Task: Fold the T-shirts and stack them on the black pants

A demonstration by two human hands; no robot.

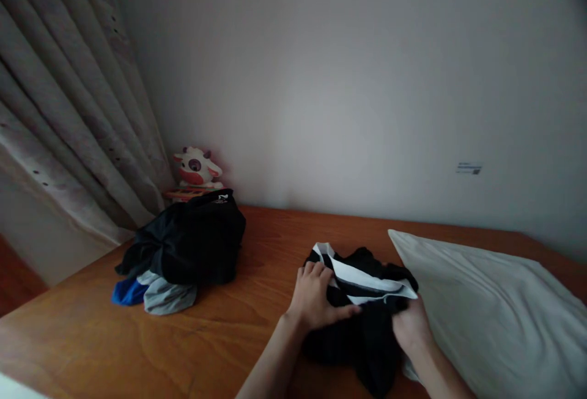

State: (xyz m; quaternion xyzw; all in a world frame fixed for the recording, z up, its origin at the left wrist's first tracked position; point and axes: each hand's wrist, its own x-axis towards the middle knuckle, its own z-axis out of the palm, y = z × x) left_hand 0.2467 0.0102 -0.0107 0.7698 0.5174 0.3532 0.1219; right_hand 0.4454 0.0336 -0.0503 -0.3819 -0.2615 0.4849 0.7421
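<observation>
A black pair of shorts (pixel 373 332) with a white waistband (pixel 362 274) lies bunched on the wooden table, its waist opening facing up. My left hand (pixel 316 298) grips the left side of the waistband, with the fingers over the far edge and the thumb along the near side. At the right end of the band, my right hand (pixel 413 325) is closed on the black cloth. Its fingertips are hidden in the folds. To the right, and close to my right hand, a white cloth (pixel 495 301) lies spread out.
On the left of the table (pixel 220 338) sits a heap of black clothing (pixel 197 240), with a grey cloth (pixel 169 297) and a blue cloth (pixel 128 292) poking out below. Behind it stands a cow toy (pixel 195 168). A curtain (pixel 77 93) hangs at the left; a wall (pixel 321 81) bounds the back.
</observation>
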